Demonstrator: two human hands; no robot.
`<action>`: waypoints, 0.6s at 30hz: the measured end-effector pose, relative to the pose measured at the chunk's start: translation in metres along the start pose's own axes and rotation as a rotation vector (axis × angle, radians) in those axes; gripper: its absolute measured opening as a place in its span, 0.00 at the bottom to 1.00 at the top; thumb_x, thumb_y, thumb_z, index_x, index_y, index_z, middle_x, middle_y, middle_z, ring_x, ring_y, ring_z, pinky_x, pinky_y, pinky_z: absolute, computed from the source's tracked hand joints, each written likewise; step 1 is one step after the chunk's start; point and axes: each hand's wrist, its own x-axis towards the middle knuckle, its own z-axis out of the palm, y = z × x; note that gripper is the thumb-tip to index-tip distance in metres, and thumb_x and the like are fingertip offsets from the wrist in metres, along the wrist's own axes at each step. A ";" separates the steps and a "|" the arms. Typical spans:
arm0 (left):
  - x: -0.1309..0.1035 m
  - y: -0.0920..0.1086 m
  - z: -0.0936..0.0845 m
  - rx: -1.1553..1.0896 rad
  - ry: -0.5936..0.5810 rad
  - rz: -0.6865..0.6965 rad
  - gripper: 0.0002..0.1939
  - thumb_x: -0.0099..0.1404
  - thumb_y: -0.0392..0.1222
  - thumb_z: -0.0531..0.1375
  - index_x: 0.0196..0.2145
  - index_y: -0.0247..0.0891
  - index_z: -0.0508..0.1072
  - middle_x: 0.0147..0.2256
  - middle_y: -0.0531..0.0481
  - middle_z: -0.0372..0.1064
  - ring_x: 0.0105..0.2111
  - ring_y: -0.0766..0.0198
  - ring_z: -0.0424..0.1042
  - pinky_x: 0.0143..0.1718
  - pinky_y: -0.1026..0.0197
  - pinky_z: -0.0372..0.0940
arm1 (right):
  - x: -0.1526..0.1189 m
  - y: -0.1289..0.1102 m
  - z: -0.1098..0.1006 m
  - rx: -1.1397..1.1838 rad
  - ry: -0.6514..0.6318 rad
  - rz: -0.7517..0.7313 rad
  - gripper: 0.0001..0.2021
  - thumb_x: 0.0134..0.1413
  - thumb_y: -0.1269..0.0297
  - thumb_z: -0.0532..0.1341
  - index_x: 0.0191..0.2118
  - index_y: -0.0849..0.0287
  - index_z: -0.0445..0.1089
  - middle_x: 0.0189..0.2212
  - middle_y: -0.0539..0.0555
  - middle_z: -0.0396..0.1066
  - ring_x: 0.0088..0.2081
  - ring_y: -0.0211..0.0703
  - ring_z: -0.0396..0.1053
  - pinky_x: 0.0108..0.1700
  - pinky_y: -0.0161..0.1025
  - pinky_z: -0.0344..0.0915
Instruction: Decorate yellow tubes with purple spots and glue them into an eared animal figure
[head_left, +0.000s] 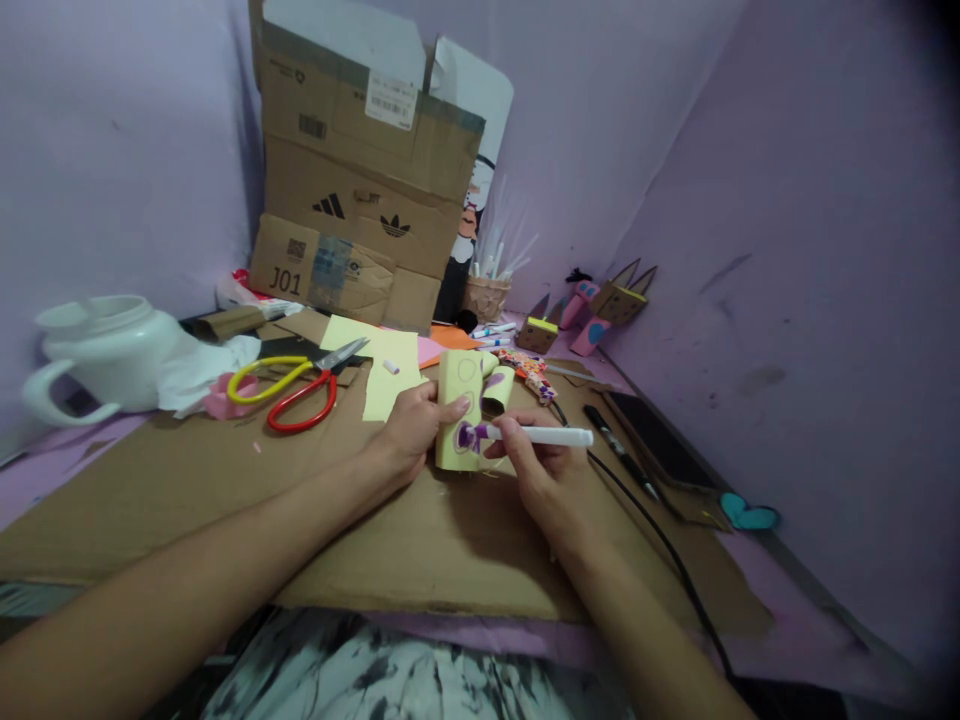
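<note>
My left hand point(411, 432) grips a yellow paper-covered piece point(459, 380) by its left side, thumb across its front. Rounded outlines are drawn on that face, and the lowest one is partly coloured purple. A white marker point(551, 435) lies between the fingers of my right hand point(541, 475), its purple tip against the lowest outline. Just behind is a small yellow paper roll point(498, 388) with a purple spot. To the left rest scissors point(300, 385) with one yellow and one red handle, blades pointing away to the right. A loose marker cap point(391, 367) sits on yellow paper point(405, 345).
Brown cardboard point(360, 560) covers the table. A white teapot-like pot point(112, 350) stands left, and an opened cardboard box point(360, 170) leans at the back. On the right are a black pen point(621, 450), a dark flat slab point(660, 440), a black cable point(667, 550) and cardboard figures point(619, 300).
</note>
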 end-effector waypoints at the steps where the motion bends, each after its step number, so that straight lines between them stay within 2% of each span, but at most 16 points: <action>1: 0.000 0.000 0.000 -0.002 -0.002 0.000 0.17 0.41 0.35 0.69 0.31 0.31 0.72 0.25 0.48 0.72 0.25 0.61 0.70 0.27 0.58 0.67 | 0.000 0.000 0.000 -0.003 -0.005 0.007 0.09 0.57 0.60 0.58 0.30 0.59 0.70 0.21 0.50 0.72 0.22 0.37 0.72 0.25 0.32 0.69; 18: -0.001 0.001 0.001 0.016 0.005 -0.013 0.11 0.47 0.32 0.67 0.31 0.31 0.73 0.26 0.47 0.73 0.25 0.61 0.71 0.29 0.57 0.68 | 0.000 -0.004 -0.001 -0.027 -0.056 0.070 0.11 0.56 0.58 0.58 0.29 0.59 0.69 0.18 0.50 0.71 0.21 0.39 0.72 0.23 0.32 0.67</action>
